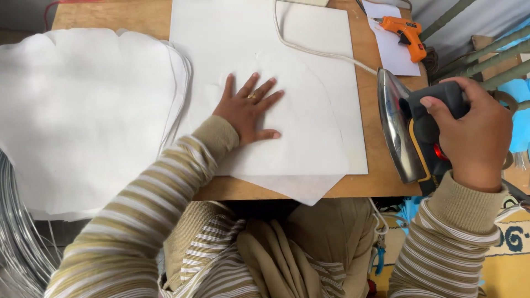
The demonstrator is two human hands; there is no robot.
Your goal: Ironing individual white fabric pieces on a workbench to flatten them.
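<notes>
Pressing flat on a cut sheet of thin white fabric [298, 118], the left hand [248, 110] lies with its fingers spread and its palm down, closed on nothing. The sheet lies on a white board [353, 72] on the wooden table [372, 182], its lower corner hanging over the near table edge below the wrist.

Well to the right of that hand, the right hand [475, 135] is wrapped firmly round the dark handle of an electric iron [406, 129]. The iron is tipped on its side, its shiny soleplate facing left toward the fabric, and it is held over the table's right edge, clear of the sheet. Its pale cord [314, 49] runs up and away from the grip, across the board to the far edge.

As a judgement, the pressing is not under way at this instant: the sheet is laid and held smooth, but the soleplate is off it. Whether any part has already been ironed cannot be told; the fabric looks mostly flat, with faint creases just above the fingertips.

Left of the flat hand, a large stack of similar white cut pieces [83, 116] lies on the table's left side. Beyond the iron, at the far right corner, an orange glue gun [407, 34] rests on a sheet of paper [395, 58]. Coiled wire [19, 237] shows at the lower left.
</notes>
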